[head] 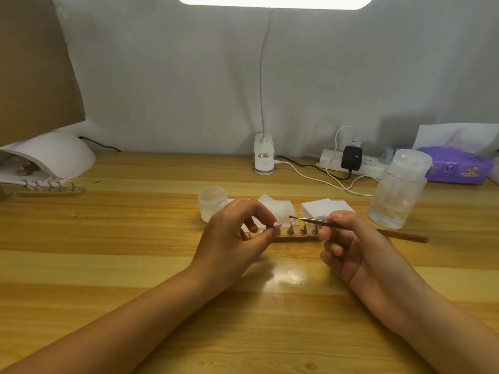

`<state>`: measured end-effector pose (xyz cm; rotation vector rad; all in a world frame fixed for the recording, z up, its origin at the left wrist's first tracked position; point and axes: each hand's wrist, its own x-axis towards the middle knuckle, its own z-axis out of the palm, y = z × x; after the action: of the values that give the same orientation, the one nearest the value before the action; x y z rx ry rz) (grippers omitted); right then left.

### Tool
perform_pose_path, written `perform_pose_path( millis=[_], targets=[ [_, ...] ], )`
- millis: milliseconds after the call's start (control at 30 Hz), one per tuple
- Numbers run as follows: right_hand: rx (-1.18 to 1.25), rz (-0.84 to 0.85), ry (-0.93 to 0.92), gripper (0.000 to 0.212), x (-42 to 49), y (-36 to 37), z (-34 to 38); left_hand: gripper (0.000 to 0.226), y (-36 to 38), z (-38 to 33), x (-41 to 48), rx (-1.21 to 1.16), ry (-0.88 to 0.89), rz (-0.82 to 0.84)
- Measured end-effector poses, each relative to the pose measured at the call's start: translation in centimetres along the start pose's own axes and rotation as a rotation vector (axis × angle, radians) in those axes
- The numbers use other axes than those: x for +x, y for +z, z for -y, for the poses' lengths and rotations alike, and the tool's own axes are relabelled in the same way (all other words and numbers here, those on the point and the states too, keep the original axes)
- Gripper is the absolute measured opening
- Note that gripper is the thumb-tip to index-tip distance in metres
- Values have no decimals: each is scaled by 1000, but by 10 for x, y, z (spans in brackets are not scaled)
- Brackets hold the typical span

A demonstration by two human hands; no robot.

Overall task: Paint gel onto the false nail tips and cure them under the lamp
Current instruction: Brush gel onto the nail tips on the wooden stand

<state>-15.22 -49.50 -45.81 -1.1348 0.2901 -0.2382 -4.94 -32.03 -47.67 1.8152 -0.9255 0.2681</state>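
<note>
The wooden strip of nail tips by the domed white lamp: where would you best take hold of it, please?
Pinch the wooden strip at its bare right end, coming from the front right. The nail tips stand on stalks along its top and the lamp sits close behind, so gripping from above or behind would likely knock them.

Bright desk lamp (274, 1) overhead blows out white, glares on the wooden table (290, 275); edges bend, slightly soft.

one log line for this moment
left hand: pinches nail tip | right hand: holds brush, bristles near tip | cure lamp: far left
</note>
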Motion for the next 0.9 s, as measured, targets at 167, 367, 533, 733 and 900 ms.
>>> perform_pose_path(
  millis=[167,367,533,733,900],
  targets=[
    [-56,81,-60,23,-2,1,-1,16,2,0,-1,32,42,-15],
    [-244,111,-244,10,-10,4,-7,18,1,0,-1,7,29,-7],
    [-537,115,-517,11,-20,12,-9,16,1,-1,-1,2,26,0],
    [-719,122,-628,15,-22,15,-11,19,1,-1,-1,16,33,-2],
    [-758,104,-670,13,-21,12,-12,19,1,0,-1,21,27,-1]
  ],
)
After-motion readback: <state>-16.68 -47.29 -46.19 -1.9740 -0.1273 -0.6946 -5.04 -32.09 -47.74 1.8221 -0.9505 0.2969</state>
